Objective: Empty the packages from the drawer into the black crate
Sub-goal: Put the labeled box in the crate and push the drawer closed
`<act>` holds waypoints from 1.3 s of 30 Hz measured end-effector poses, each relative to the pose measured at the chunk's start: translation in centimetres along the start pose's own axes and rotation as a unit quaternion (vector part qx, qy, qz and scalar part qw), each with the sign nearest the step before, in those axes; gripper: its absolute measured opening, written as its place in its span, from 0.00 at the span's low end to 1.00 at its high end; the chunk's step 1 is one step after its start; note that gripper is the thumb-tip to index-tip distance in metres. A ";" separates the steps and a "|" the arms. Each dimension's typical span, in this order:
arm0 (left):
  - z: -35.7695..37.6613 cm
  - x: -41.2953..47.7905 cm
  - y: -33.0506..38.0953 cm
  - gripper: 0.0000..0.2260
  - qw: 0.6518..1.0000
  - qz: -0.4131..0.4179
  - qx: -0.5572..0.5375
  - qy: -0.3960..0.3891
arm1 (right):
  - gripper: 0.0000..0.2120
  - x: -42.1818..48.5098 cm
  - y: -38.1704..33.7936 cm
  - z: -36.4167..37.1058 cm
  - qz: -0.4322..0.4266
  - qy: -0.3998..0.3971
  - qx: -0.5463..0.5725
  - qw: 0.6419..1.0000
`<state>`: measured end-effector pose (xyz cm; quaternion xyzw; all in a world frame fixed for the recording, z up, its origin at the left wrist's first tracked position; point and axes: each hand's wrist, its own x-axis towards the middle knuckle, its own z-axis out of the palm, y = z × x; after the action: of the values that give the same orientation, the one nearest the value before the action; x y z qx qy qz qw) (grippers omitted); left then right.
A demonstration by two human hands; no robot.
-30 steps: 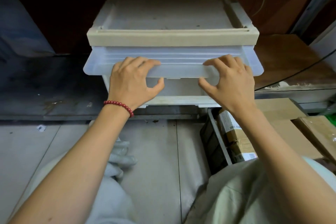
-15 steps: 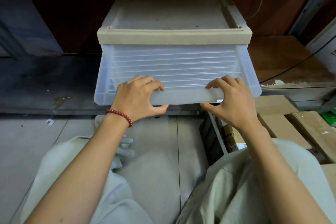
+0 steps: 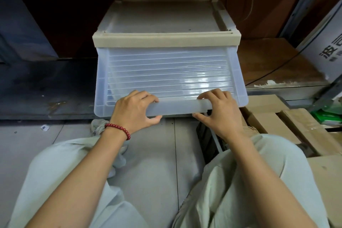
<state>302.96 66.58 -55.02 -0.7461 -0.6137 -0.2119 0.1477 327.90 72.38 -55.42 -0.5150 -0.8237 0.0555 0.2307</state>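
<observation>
Gripping one translucent ribbed plastic drawer (image 3: 167, 72) by its front lip are two hands. Left hand (image 3: 134, 110) and right hand (image 3: 220, 113) each curl over it. One red bead bracelet (image 3: 118, 129) circles the left wrist.

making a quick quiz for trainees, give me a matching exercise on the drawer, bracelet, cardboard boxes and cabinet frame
1 drawer
2 bracelet
3 cardboard boxes
4 cabinet frame

a beige, above the drawer
b red beads, on the left wrist
c translucent, pulled out
d brown, to the right

Pairs: 1-c, 2-b, 3-d, 4-a
</observation>
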 end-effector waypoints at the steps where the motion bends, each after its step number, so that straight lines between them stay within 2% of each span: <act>1: 0.3 0.2 -0.2 0.18 1.000 0.009 0.004 -0.009 | 0.22 0.1 0.0 0.3 0.002 0.000 -0.005 1.000; 6: 1.1 0.9 -1.1 0.18 0.998 0.055 0.010 -0.017 | 0.21 0.6 0.1 0.8 -0.002 0.008 -0.018 1.000; 13: -1.1 0.8 -1.6 0.15 0.994 0.102 0.031 0.019 | 0.21 0.3 0.3 -0.5 -0.070 0.047 -0.022 0.996; 17: -2.1 -0.4 -1.7 0.15 0.996 0.067 0.024 0.053 | 0.21 -0.2 -0.2 -0.7 -0.073 0.065 0.002 0.995; 21: -1.6 -0.9 -1.3 0.17 0.998 0.051 0.023 0.011 | 0.23 -0.3 -0.1 -0.3 -0.043 0.009 -0.008 0.999; 32: 3.4 -0.1 -1.5 0.19 0.998 0.010 0.039 -0.056 | 0.22 0.9 0.9 5.0 0.003 -0.034 -0.016 0.999; 39: 7.2 0.5 -2.3 0.17 0.996 0.006 0.080 -0.050 | 0.20 2.1 2.2 8.4 0.004 -0.004 -0.014 1.000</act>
<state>301.75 70.99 -61.12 -0.7451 -0.6308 -0.1239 0.1774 325.23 76.45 -62.92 -0.5209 -0.8233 0.0468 0.2204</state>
